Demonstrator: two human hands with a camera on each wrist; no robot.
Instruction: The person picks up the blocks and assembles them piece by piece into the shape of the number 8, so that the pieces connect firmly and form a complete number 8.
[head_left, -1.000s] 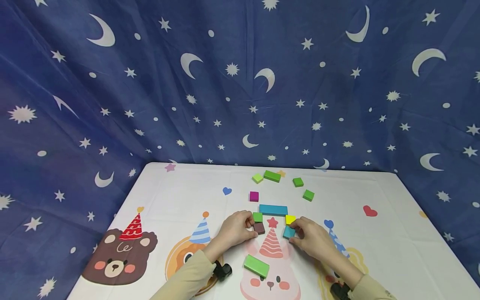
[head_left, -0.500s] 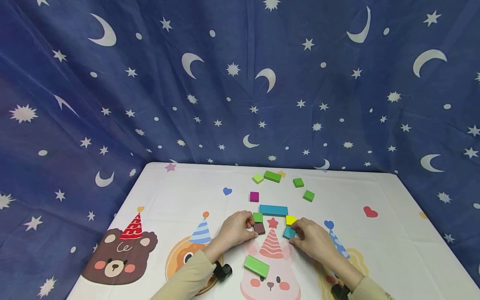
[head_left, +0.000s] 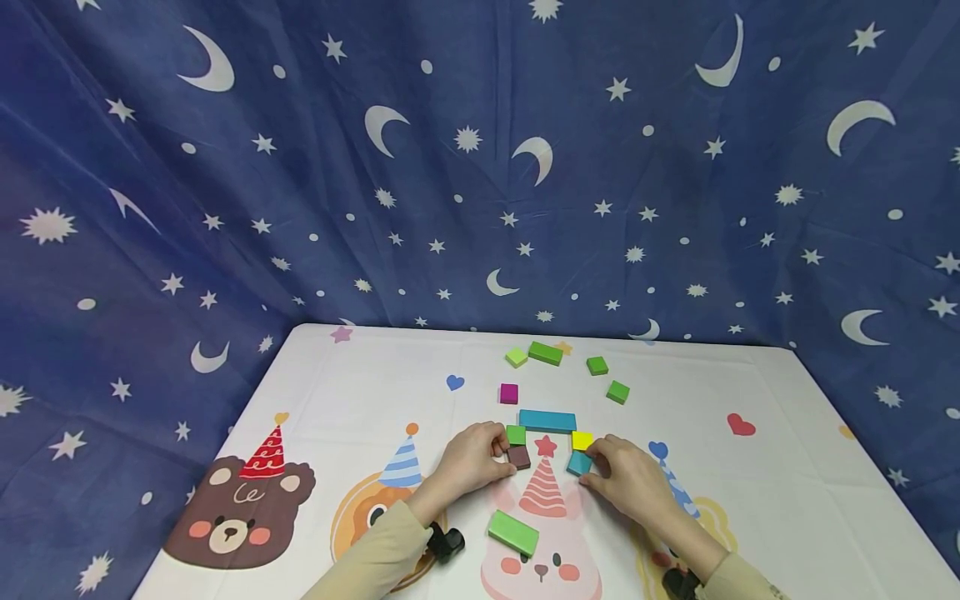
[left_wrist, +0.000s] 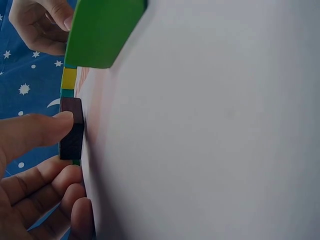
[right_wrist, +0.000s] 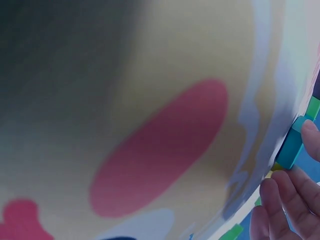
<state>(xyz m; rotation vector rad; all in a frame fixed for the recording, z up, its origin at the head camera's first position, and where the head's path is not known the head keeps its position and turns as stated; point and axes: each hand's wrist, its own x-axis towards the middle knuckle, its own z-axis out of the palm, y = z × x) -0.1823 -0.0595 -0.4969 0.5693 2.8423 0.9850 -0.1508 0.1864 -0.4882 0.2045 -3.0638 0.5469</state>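
My left hand (head_left: 472, 458) pinches a dark brown block (head_left: 518, 457) between thumb and fingers. In the left wrist view the thumb presses the near face of that brown block (left_wrist: 71, 129). A green block (head_left: 515, 434) lies directly beyond it. Over on the other side, my right hand (head_left: 628, 477) pinches a teal block (head_left: 579, 462), and the right wrist view has thumb and fingertips at opposite ends of this teal block (right_wrist: 290, 145). Just past it is a yellow block (head_left: 582, 441). A long blue block (head_left: 547, 421) spans the far end between the green and yellow ones.
Nearer me lies a light green long block (head_left: 513, 534) on the printed tablecloth (head_left: 375, 383). Farther back are a magenta block (head_left: 509, 393), a lime block (head_left: 516, 357), a long green block (head_left: 545, 353) and two small green blocks (head_left: 597, 366). A starry blue curtain (head_left: 450, 167) hangs behind.
My right hand has shifted the teal block very slightly away from me, closer to the yellow block. The left hand and the other blocks look the same.
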